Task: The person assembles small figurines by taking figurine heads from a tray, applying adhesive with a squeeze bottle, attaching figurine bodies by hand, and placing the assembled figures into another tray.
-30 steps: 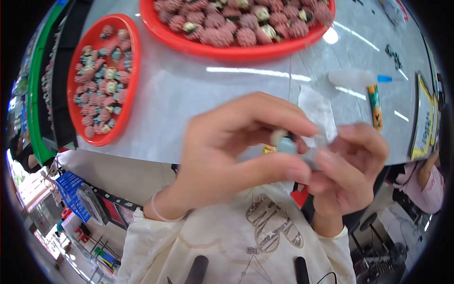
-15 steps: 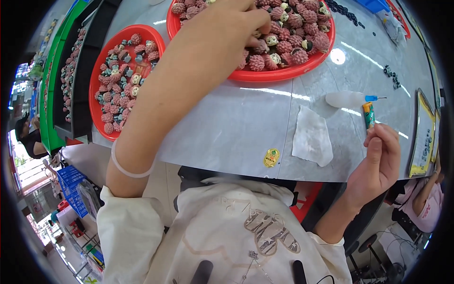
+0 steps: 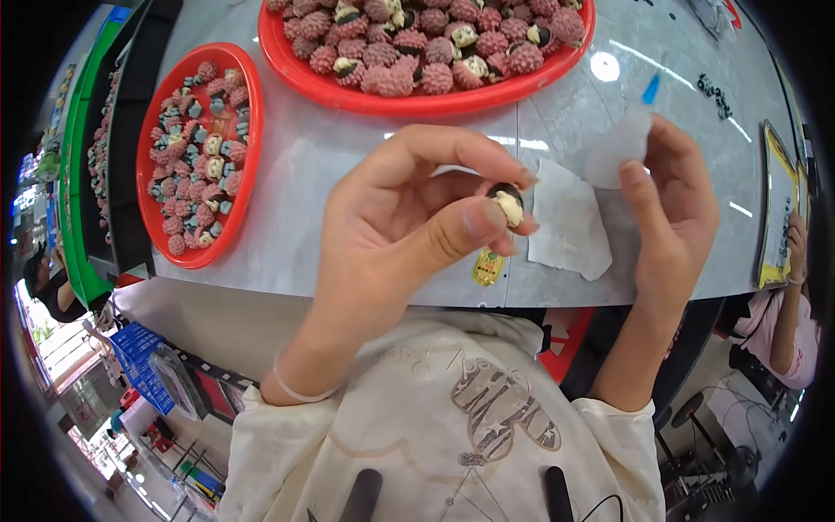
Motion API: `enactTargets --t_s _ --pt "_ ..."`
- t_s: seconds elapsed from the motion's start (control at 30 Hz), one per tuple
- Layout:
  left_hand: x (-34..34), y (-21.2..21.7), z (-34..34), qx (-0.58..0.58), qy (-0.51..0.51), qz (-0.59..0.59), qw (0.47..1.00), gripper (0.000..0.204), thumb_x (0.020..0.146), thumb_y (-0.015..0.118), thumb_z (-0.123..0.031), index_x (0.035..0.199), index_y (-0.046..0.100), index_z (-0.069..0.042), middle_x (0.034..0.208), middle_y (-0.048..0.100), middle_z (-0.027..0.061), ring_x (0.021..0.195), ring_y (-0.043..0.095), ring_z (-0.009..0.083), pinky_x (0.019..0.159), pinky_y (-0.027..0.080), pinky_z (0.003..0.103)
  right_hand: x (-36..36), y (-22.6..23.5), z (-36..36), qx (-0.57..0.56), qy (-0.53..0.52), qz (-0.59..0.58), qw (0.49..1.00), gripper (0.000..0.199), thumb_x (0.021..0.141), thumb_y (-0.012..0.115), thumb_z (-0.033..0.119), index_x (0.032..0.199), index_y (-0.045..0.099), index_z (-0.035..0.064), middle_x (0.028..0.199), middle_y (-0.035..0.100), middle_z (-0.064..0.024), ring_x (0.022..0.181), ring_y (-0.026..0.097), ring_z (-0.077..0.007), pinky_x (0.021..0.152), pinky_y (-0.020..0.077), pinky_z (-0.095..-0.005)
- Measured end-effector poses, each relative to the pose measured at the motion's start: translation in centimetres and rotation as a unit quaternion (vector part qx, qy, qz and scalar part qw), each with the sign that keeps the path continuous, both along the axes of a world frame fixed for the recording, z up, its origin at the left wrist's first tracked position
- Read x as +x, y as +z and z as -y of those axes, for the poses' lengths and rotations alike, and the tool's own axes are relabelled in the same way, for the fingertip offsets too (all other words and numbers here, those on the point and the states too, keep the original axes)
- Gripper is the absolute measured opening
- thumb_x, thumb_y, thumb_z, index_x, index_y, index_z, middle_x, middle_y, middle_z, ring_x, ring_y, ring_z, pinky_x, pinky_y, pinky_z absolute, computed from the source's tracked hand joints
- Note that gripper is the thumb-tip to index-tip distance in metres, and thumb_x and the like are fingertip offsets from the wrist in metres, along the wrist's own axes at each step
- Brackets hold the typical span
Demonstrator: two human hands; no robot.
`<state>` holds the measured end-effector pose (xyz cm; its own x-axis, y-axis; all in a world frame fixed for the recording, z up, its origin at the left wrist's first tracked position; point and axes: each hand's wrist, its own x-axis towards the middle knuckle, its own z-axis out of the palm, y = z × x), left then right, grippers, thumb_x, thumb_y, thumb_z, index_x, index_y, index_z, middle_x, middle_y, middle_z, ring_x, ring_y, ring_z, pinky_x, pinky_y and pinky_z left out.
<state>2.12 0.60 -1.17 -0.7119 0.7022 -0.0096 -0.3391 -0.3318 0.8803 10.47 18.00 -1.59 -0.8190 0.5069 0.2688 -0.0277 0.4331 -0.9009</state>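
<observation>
Grey, glossy tabletop point(image 3: 348, 165) fills the head view, with bright lamp reflections on it beyond the hands. Just above its near edge the left hand point(image 3: 409, 222) is closed round a small dark-capped, cream-bodied bead-like piece point(image 3: 507, 204), pinched between the thumb tip and the curled forefinger. Just beside that pinch, on its right, the right hand point(image 3: 670, 209) is wrapped round a small translucent squeeze bottle with a blue nozzle point(image 3: 628, 130); the nozzle points up and away from the person, above the fingers.

Under the gap between the two grips lies a white crumpled paper tissue point(image 3: 570, 228) flat on the table, and below the pinched piece, at the table's near edge, a small gold oval sticker point(image 3: 488, 267). Beyond the left hand's fingers stands a large red round plastic tray point(image 3: 409, 103) heaped with pink bumpy balls, some showing dark and cream ends. Well to the left of the grip sits a smaller red oval tray point(image 3: 248, 165) holding pink and pale-blue small pieces.

At the far right edge another person's pink sleeve point(image 3: 796, 335) shows beside a yellow-rimmed board point(image 3: 777, 209). Left of the table the room shows green shelving point(image 3: 74, 217).
</observation>
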Motion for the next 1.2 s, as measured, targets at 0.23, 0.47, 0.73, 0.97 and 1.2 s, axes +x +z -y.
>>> enactTargets --t_s 0.23,0.47,0.73,0.97,1.2 --pt "1.1 -1.6 -0.2 0.027 -0.061 0.054 0.996 0.036 0.075 0.056 -0.026 0.095 0.044 0.002 0.092 0.05 0.0162 0.073 0.056 0.018 0.057 0.045 0.021 3.4 2.1 -0.5 -0.338 0.047 0.018 0.94 0.052 0.076 0.053 0.027 0.11 0.035 -0.008 0.099 0.046 -0.0153 0.069 0.045 -0.0135 0.056 0.0363 -0.0216" --pt "1.3 -1.7 -0.5 0.019 -0.059 0.048 0.997 0.039 0.075 0.055 -0.028 0.095 0.045 0.002 0.088 0.052 0.0169 0.067 0.056 0.017 0.054 0.045 0.021 4.4 2.4 -0.4 -0.104 0.075 0.015 0.992 0.052 0.073 0.055 0.036 0.103 0.039 -0.0044 0.095 0.044 -0.0131 0.084 0.045 -0.0178 0.068 0.0385 -0.0209" --pt "1.4 -1.7 -0.5 0.015 -0.066 0.053 0.996 0.04 0.075 0.055 -0.029 0.098 0.043 0.003 0.09 0.051 0.0177 0.069 0.057 0.0163 0.054 0.046 0.02 4.4 2.6 -0.8 -0.108 0.129 0.014 0.986 0.045 0.079 0.045 0.031 0.104 0.037 -0.0051 0.098 0.039 -0.0191 0.098 0.041 -0.0227 0.082 0.0353 -0.0261" --pt "1.3 -1.6 -0.5 0.006 -0.069 0.059 0.996 0.041 0.075 0.054 -0.029 0.097 0.043 0.003 0.09 0.051 0.0177 0.068 0.057 0.0157 0.054 0.046 0.02 5.1 2.6 -0.2 -0.089 0.068 -0.013 0.994 0.047 0.076 0.047 0.028 0.105 0.037 -0.0077 0.1 0.04 -0.0195 0.1 0.039 -0.0267 0.087 0.0334 -0.0346" --pt "1.4 -1.8 -0.4 0.006 -0.056 0.039 0.998 0.04 0.075 0.054 -0.029 0.094 0.045 0.004 0.088 0.052 0.0182 0.065 0.055 0.0151 0.053 0.045 0.019 6.3 2.6 -1.7 0.014 0.131 -0.065 0.989 0.041 0.074 0.049 0.023 0.101 0.044 -0.007 0.098 0.044 -0.0206 0.091 0.045 -0.0258 0.079 0.0378 -0.0331"
